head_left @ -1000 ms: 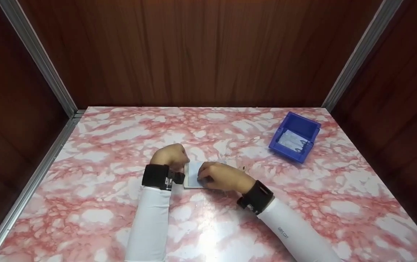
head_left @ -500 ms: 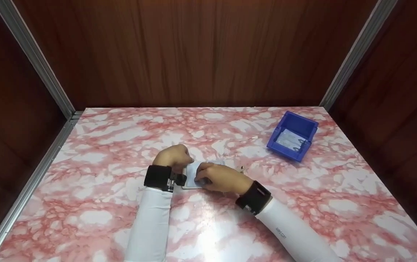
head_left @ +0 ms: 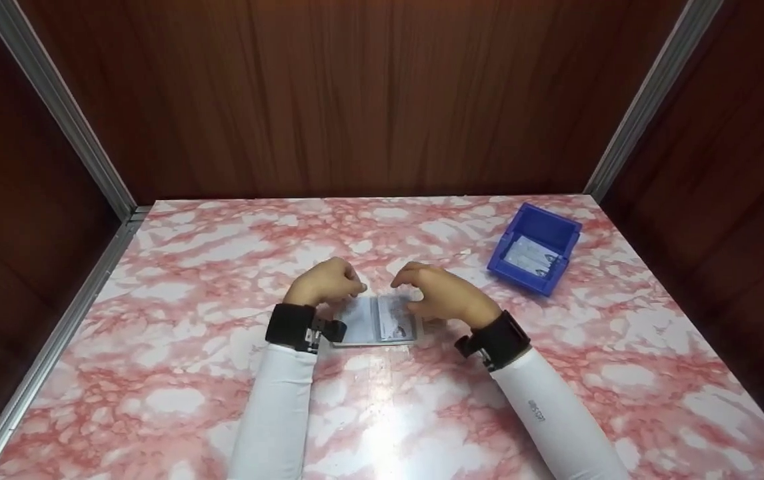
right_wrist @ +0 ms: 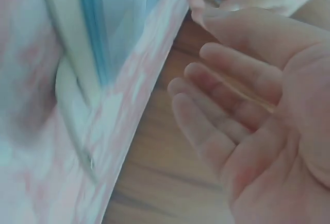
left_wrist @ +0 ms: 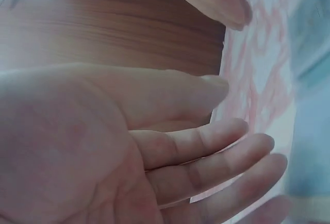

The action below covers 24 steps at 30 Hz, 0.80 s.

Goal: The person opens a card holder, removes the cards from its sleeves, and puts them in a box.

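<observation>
A card holder booklet (head_left: 357, 323) with clear, bluish sleeves lies spread open on the table, its spine running away from me. On its right side shows a printed card (head_left: 392, 323). My left hand (head_left: 325, 283) hovers at the booklet's far left corner; in the left wrist view its fingers (left_wrist: 221, 167) are loosely extended and hold nothing. Over the far right corner is my right hand (head_left: 452, 293), also holding nothing, its fingers (right_wrist: 201, 126) gently bent and apart. In the right wrist view a pale strap (right_wrist: 72, 116) with a metal snap sticks out from the booklet (right_wrist: 95, 28).
A blue plastic bin (head_left: 522, 277) stands at the back right with printed cards (head_left: 532, 255) inside. The pink and white marbled table (head_left: 222, 240) is bordered by dark wood-grain panels (head_left: 355, 100) and metal posts.
My right hand has let go and moved right and away from me, uncovering the printed card. The left hand has shifted slightly right. The bin stands where it was.
</observation>
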Motion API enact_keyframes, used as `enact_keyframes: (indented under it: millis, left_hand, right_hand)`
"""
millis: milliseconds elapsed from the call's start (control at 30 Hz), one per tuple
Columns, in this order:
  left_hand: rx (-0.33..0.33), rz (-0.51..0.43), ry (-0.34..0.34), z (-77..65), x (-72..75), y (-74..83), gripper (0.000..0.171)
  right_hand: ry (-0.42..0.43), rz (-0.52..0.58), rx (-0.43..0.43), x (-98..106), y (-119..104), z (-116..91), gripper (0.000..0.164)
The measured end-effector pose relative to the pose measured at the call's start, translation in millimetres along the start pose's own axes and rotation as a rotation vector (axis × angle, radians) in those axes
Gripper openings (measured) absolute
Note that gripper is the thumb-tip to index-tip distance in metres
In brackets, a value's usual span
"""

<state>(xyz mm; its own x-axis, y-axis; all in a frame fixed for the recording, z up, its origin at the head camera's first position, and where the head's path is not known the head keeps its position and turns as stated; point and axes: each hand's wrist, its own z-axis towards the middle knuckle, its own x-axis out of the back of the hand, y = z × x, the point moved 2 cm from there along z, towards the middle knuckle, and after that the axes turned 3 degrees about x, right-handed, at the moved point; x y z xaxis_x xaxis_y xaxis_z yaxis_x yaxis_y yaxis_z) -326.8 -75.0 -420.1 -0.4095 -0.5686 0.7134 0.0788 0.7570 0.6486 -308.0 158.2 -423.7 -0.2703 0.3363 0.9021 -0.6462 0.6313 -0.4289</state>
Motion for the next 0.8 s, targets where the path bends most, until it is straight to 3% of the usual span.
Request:
enact_keyframes:
  millis: [200, 400, 633, 800]
  left_hand:
    - [0.027, -0.179, -0.087, 6.2, -14.1, 5.9, 0.026]
    - [0.128, -0.341, -0.131, 9.4, -28.9, 5.2, 0.025]
    - [0.15, -0.355, -0.136, 13.1, -37.8, 2.0, 0.028]
    - [0.17, -0.366, -0.118, 14.7, -40.7, -0.3, 0.02]
  right_hand:
    - [-0.04, 0.023, -0.064, -2, 15, -2, 0.052]
    - [-0.068, 0.0, -0.021, -13, 15, 1, 0.062]
    - [-0.104, -0.029, -0.029, -20, 13, 1, 0.066]
    - [-0.125, -0.038, -0.045, -18, 12, 0, 0.071]
